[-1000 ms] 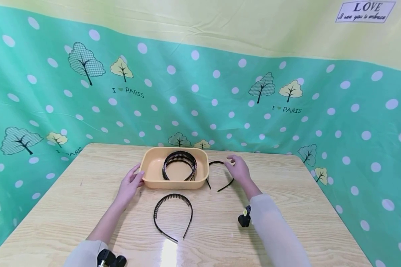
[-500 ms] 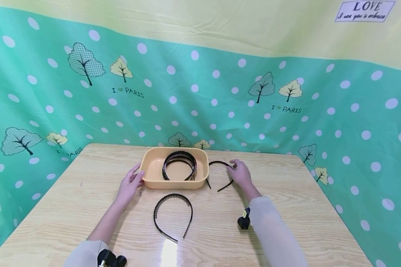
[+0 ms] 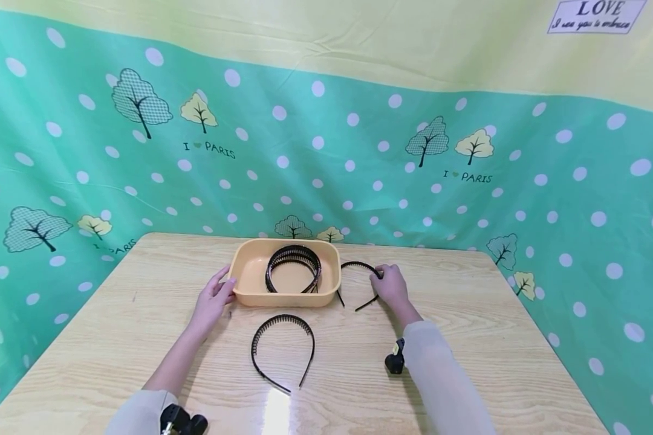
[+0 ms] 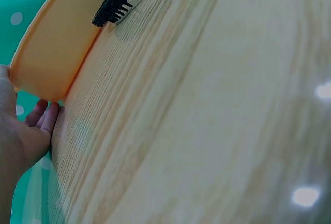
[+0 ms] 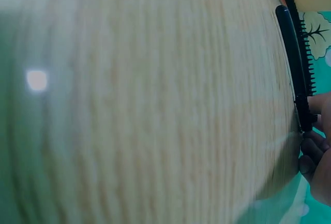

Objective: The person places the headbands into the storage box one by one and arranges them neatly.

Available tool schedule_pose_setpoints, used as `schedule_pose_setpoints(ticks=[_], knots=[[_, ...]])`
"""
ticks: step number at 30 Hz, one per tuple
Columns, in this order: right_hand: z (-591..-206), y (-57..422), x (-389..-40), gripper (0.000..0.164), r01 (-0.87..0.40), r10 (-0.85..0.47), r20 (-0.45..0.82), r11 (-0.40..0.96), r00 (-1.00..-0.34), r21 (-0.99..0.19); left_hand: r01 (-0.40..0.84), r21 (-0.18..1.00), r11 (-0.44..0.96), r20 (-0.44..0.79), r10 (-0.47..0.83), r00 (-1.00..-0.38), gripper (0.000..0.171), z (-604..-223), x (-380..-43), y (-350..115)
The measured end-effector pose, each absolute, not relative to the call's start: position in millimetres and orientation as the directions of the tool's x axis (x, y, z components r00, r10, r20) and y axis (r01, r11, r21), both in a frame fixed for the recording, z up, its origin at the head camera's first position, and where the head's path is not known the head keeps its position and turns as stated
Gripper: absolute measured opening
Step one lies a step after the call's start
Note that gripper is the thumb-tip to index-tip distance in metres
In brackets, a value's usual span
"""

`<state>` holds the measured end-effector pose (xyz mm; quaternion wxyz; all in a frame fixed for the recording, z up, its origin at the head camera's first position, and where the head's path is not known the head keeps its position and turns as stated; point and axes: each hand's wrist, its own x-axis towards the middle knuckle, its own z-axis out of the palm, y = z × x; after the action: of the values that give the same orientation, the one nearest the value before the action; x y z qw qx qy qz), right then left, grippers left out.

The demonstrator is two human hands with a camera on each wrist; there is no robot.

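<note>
My left hand [image 3: 213, 300] holds the left end of the peach plastic tray [image 3: 283, 300]. In the left wrist view, one digit lies at the rim of the tray [image 4: 57, 48] and other fingers [image 4: 50, 118] are at its base. Several black toothed headbands [image 3: 272, 266] lie together inside the tray. To its right, my right hand [image 3: 393, 286] pinches the right side of another black headband [image 3: 359, 264], whose open ends point toward me. In the right wrist view, curled fingers [image 5: 310, 149] meet this headband [image 5: 294, 53]. A separate headband [image 3: 257, 341] lies in front of the tray.
Everything stands on a light wood-grain table [image 3: 354, 393]. A green dotted curtain [image 3: 326, 163] hangs right behind its far edge and along the sides. Small black cameras [image 3: 395, 357] are strapped near both wrists.
My right hand has come down at the right-hand headband, its fingers closing on the band's right side. The left hand, tray and front headband stay in place.
</note>
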<state>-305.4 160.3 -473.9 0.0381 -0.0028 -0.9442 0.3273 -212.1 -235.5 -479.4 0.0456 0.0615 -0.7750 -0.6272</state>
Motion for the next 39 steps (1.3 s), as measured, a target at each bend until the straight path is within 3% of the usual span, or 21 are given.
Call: schedule_pose_setpoints(ticks=[11,39], knots=[[-475,161,-307,0.033,0.014,0.064,0.063,0.801,-0.996,-0.599,-0.031,0.979,0.202,0.0,-0.153,-0.988,0.061,-479,-212,-235],[-473,173,-311,0.031,0.041,0.126,0.067,0.698,-0.99,-0.715,-0.047,0.984,0.17,-0.02,-0.157,-0.987,0.06,-480,-215,-235]])
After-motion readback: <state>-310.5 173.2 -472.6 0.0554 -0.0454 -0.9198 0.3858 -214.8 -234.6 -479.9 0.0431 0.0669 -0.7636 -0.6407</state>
